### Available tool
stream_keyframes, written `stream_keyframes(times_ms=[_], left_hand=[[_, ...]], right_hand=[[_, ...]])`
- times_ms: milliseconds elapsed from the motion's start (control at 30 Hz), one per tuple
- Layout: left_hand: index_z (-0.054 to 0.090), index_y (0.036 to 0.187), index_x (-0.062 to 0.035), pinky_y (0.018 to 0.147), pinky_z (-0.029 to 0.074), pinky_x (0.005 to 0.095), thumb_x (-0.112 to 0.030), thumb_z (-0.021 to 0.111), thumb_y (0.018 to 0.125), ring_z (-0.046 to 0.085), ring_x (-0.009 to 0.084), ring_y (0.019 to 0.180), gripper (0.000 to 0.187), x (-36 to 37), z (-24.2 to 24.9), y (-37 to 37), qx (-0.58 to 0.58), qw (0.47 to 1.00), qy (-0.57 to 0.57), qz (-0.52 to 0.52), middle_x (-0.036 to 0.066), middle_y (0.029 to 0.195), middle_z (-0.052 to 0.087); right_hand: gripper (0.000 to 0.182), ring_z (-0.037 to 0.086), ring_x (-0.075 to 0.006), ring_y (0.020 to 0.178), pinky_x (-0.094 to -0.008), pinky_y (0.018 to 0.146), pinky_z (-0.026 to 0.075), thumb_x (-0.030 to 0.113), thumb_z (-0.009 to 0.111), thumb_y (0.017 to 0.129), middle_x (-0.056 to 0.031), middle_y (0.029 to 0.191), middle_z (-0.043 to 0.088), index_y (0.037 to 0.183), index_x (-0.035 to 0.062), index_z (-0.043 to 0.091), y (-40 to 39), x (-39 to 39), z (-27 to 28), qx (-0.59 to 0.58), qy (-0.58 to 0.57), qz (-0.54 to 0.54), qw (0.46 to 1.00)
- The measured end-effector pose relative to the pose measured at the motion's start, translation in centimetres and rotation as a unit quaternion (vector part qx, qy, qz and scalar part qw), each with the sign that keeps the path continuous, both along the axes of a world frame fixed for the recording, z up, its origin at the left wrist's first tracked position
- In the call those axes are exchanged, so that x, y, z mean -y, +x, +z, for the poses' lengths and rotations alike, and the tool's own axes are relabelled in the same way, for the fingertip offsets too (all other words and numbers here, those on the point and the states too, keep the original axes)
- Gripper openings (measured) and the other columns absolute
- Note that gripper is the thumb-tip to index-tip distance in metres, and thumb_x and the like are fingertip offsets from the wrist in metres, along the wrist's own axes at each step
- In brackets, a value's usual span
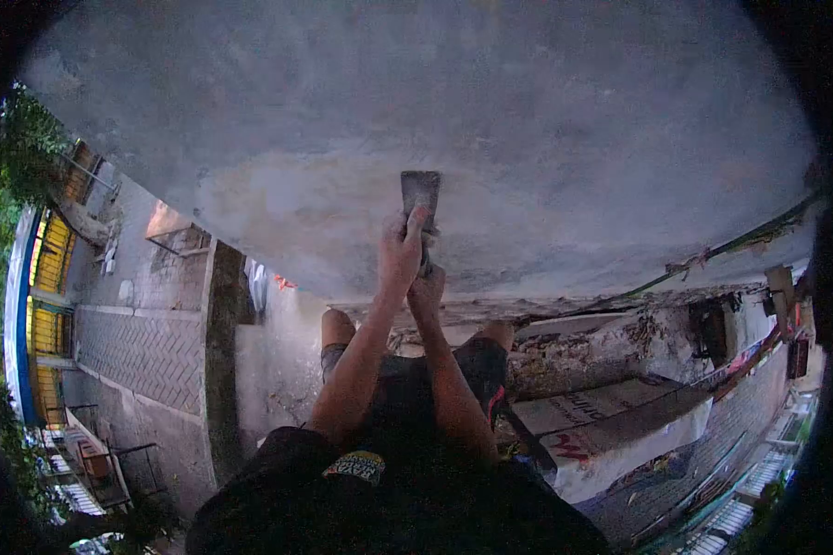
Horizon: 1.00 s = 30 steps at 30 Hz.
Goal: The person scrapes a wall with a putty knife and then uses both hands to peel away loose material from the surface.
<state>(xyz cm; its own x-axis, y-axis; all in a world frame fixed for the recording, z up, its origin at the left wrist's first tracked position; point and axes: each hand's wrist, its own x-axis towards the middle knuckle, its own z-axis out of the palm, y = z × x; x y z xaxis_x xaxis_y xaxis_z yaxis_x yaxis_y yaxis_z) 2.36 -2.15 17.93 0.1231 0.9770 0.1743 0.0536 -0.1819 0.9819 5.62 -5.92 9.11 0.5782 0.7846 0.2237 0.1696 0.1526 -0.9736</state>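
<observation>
A flat dark scraper (420,189) lies with its blade against the grey plastered wall (546,120). My left hand (400,250) is wrapped round the scraper near the blade, with fingers reaching onto its face. Just below and to the right, my right hand (426,289) is closed round the lower end of the handle. The two hands are close together in front of the wall. A paler, brownish patch of plaster surrounds the blade.
Rough masonry (574,356) and a printed banner (620,425) are at the lower right. A thin green line (666,275) crosses the wall's right side. On the left are a concrete beam (222,351), patterned paving (139,351) and yellow gates (51,250).
</observation>
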Motion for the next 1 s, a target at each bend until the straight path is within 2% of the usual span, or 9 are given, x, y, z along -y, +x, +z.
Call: stream_keyframes(times_ms=[100,200,300,400,500,600,700,800,1000], left_hand=[[0.054,0.072,0.0014,0.050,0.038,0.0257,-0.035,0.044,0.080,0.050,0.0130,0.054,0.038,-0.1,0.8,0.0,0.030,0.998,-0.045,-0.036,0.007,0.058,0.054],[0.055,0.073,0.0009,0.050,0.038,0.0249,-0.035,0.044,0.080,0.050,0.0116,0.053,0.039,0.0,1.4,0.0,0.018,0.998,-0.049,-0.047,0.007,0.059,0.055],[0.056,0.073,0.0008,0.049,0.039,0.0240,-0.036,0.044,0.080,0.050,0.0102,0.052,0.040,-0.2,0.7,-0.1,-0.005,0.998,-0.044,-0.049,0.006,0.059,0.055],[0.055,0.074,0.0010,0.050,0.039,0.0248,-0.036,0.043,0.081,0.050,0.0112,0.053,0.039,0.7,1.8,0.4,0.033,0.995,-0.055,-0.071,0.006,0.060,0.055],[0.055,0.076,0.0004,0.050,0.039,0.0227,-0.034,0.045,0.081,0.050,0.0092,0.055,0.036,-0.2,-0.1,0.7,0.046,0.996,-0.033,-0.076,0.005,0.063,0.055],[0.055,0.077,-0.0001,0.052,0.039,0.0225,-0.034,0.045,0.081,0.050,0.0092,0.056,0.035,-0.8,-1.2,0.7,0.035,0.995,-0.021,-0.094,0.004,0.065,0.055],[0.055,0.075,0.0006,0.053,0.039,0.0232,-0.034,0.046,0.080,0.050,0.0094,0.056,0.037,-1.0,-1.4,0.6,0.057,0.991,-0.043,-0.110,0.004,0.064,0.055],[0.056,0.071,0.0019,0.053,0.038,0.0248,-0.035,0.046,0.080,0.049,0.0098,0.056,0.039,-0.5,-1.1,0.2,0.067,0.990,-0.067,-0.104,0.004,0.062,0.054],[0.058,0.076,-0.0005,0.054,0.038,0.0238,-0.038,0.046,0.080,0.049,0.0095,0.058,0.039,-0.8,-2.1,-0.7,0.013,0.989,-0.071,-0.130,0.003,0.065,0.055]], right_hand=[[0.032,0.036,-0.0083,0.050,-0.0321,0.043,0.031,0.022,0.054,0.071,-0.0049,0.047,0.044,0.057,-0.0050,0.044,0.3,0.8,2.8,-0.005,-0.039,0.008,0.999],[0.032,0.035,-0.0085,0.049,-0.0319,0.042,0.030,0.021,0.056,0.070,-0.0067,0.046,0.044,0.055,-0.0049,0.043,-0.3,0.3,0.4,-0.035,0.018,-0.014,0.999],[0.032,0.035,-0.0082,0.049,-0.0309,0.041,0.030,0.022,0.057,0.069,-0.0043,0.046,0.045,0.054,-0.0026,0.043,-0.7,0.6,1.7,-0.091,-0.033,-0.053,0.994],[0.027,0.048,-0.0241,0.047,-0.0353,0.047,0.036,0.021,0.056,0.068,-0.0152,0.051,0.049,0.059,-0.0032,0.047,0.4,0.4,0.2,-0.002,-0.063,-0.040,0.997],[0.028,0.049,-0.0279,0.049,-0.0368,0.047,0.036,0.022,0.056,0.069,-0.0174,0.053,0.049,0.058,-0.0027,0.047,0.7,-0.1,-1.1,-0.015,-0.026,-0.021,0.999],[0.023,0.049,-0.0253,0.049,-0.0369,0.048,0.036,0.020,0.056,0.069,-0.0140,0.052,0.050,0.062,-0.0016,0.050,0.4,0.3,-0.5,-0.082,-0.057,-0.030,0.995],[0.017,0.047,-0.0180,0.049,-0.0344,0.049,0.038,0.016,0.056,0.068,-0.0083,0.055,0.051,0.069,-0.0009,0.052,1.7,0.4,-0.1,0.012,-0.042,0.006,0.999],[0.026,0.043,-0.0079,0.049,-0.0241,0.043,0.035,0.027,0.058,0.068,-0.0005,0.056,0.048,0.069,0.0022,0.049,2.2,0.8,-0.2,-0.030,0.017,0.073,0.997],[0.025,0.048,-0.0079,0.049,-0.0202,0.040,0.037,0.027,0.054,0.075,-0.0021,0.062,0.051,0.078,0.0023,0.051,3.8,2.1,-0.9,-0.226,-0.056,0.222,0.947]])
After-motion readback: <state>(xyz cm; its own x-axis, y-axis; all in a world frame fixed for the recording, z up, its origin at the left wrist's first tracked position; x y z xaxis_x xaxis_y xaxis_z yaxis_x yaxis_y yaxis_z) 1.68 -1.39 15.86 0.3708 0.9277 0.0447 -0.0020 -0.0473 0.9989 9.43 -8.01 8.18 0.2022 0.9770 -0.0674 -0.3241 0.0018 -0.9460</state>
